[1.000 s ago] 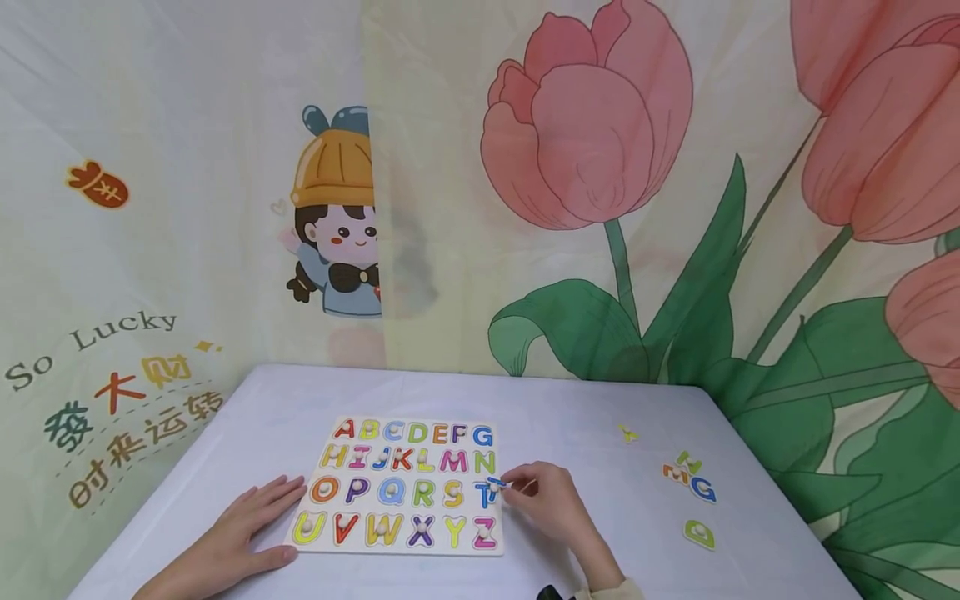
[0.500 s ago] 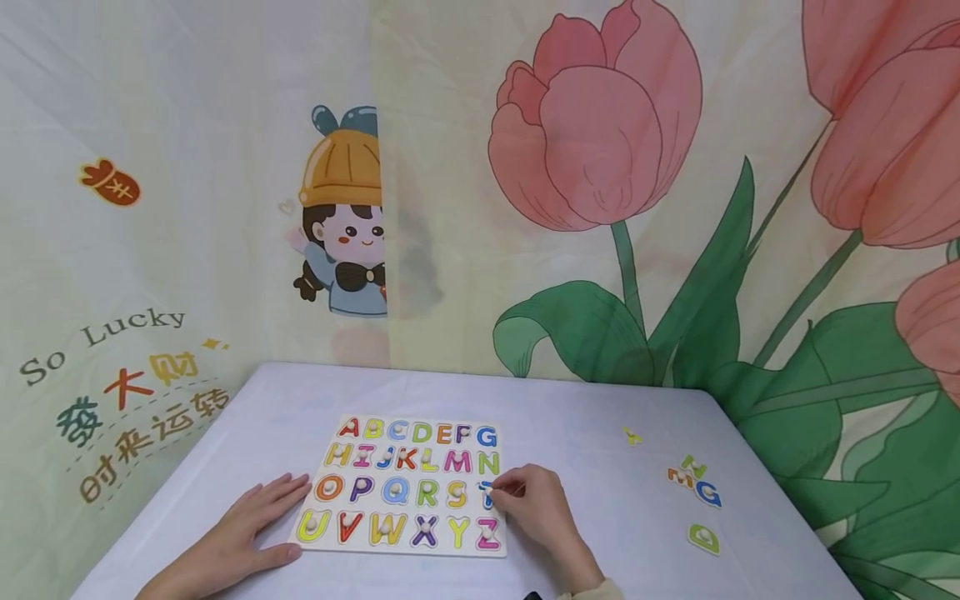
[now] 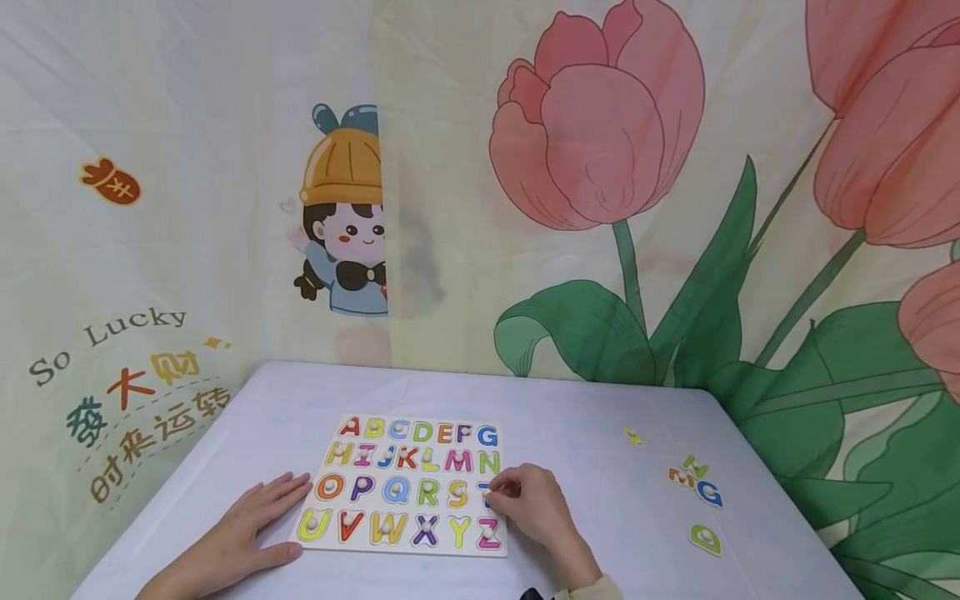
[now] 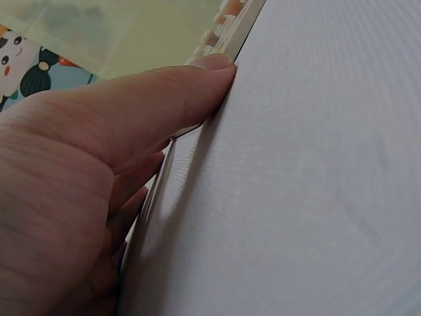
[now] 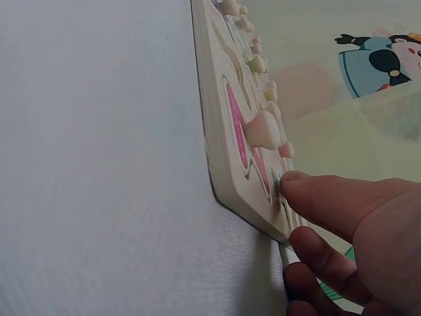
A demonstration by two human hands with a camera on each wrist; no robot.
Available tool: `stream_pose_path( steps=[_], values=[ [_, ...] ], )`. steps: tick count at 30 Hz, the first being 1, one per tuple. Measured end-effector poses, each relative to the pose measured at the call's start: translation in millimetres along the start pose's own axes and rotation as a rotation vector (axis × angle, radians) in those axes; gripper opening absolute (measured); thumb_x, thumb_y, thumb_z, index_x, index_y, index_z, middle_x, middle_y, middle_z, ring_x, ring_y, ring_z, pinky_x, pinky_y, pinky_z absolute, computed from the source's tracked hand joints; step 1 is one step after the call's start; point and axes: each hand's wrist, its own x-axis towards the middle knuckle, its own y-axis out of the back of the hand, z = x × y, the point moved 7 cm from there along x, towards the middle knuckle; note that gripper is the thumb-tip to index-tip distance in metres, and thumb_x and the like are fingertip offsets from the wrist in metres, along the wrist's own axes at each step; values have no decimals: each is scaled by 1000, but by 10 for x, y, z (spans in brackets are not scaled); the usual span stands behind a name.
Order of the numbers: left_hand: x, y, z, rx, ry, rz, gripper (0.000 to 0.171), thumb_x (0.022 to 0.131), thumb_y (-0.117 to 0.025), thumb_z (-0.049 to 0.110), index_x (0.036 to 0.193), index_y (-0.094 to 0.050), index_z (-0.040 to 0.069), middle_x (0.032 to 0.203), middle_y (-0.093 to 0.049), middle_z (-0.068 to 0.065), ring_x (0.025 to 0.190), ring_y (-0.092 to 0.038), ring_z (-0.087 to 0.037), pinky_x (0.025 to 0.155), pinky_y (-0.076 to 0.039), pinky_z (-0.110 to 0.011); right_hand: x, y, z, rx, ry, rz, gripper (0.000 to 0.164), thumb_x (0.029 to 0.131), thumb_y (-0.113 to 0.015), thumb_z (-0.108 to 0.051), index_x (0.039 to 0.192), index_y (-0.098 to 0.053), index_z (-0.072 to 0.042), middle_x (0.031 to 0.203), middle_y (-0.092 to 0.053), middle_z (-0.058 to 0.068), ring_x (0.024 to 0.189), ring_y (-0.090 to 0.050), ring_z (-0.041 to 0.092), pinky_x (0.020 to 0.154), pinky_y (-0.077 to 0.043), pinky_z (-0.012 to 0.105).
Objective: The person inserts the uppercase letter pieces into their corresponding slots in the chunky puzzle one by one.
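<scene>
A white alphabet puzzle board [image 3: 337, 506] lies on the table, most of its slots filled with knobbed letter pieces. My left hand [image 3: 251, 529] lies with extended fingers along the board's left edge, thumb [image 4: 207, 76] against the near corner. At the right edge, my right hand [image 3: 528, 500] pinches the blue letter T piece [image 3: 486, 498] over the T slot, thumb and index finger covering its knob. In the right wrist view, the right thumb [image 5: 322, 197] reaches just past the pink Z piece [image 5: 237, 125], and the T is mostly hidden.
Loose letter pieces lie right of the board: a small yellow one [image 3: 633, 436], a green N [image 3: 694, 465], an orange one [image 3: 682, 476], a blue G [image 3: 708, 493] and a green D [image 3: 705, 538]. A printed curtain [image 3: 442, 167] hangs behind the table.
My right hand has moved slightly left and brought the tilted blue T down onto its slot. My left hand stays at the board's edge. The head view has shifted slightly.
</scene>
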Motion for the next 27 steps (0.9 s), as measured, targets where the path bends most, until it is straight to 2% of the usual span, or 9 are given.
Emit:
stream_pose_path(
  steps=[5,8,12,15,19,24,27],
  values=[
    [-19,7,0,14,-16,15,80,87,-82,52,151,-60,10,154,-59,-14,140,0,33,114,9,1,6,-15,3,-18,2,8,12,87,-90,-25,95,-83,-20,80,-60,-7,80,-54,13,66,-44,23],
    [-35,7,1,15,-34,31,79,86,-83,50,150,-60,9,153,-59,-15,142,-1,32,114,8,1,-12,8,18,13,0,-19,15,87,-89,-25,100,-83,-20,81,-61,-7,81,-55,13,65,-46,22],
    [-52,-14,-5,9,-37,37,79,87,-83,51,151,-60,10,153,-59,-14,143,-2,31,115,7,1,-79,199,74,44,18,-92,19,89,-87,-23,107,-82,-18,89,-67,-7,84,-59,14,68,-52,23],
    [-58,-21,-7,10,-40,41,79,87,-82,51,151,-60,11,154,-59,-14,143,-2,30,115,6,0,-147,489,178,14,51,-117,18,90,-86,-18,108,-82,-17,95,-71,-7,86,-62,14,71,-56,23],
    [-53,-13,-11,8,-34,41,79,88,-82,52,152,-59,11,155,-58,-13,144,-2,30,116,7,0,-265,1016,454,-64,110,-129,17,91,-84,-13,107,-82,-17,98,-73,-8,87,-64,9,73,-58,22],
    [-44,-2,1,13,-46,49,79,88,-82,53,151,-60,11,154,-59,-13,145,-4,29,116,6,0,-481,1685,1002,-137,172,-156,15,93,-82,-13,108,-81,-16,101,-74,-4,85,-64,2,70,-59,24],
    [-36,25,27,30,-91,80,78,86,-84,49,149,-61,9,152,-61,-14,147,-6,26,118,5,-2,-611,1985,1367,-152,188,-182,14,95,-80,-14,108,-80,-13,100,-73,-3,82,-63,0,68,-59,24]
  ],
)
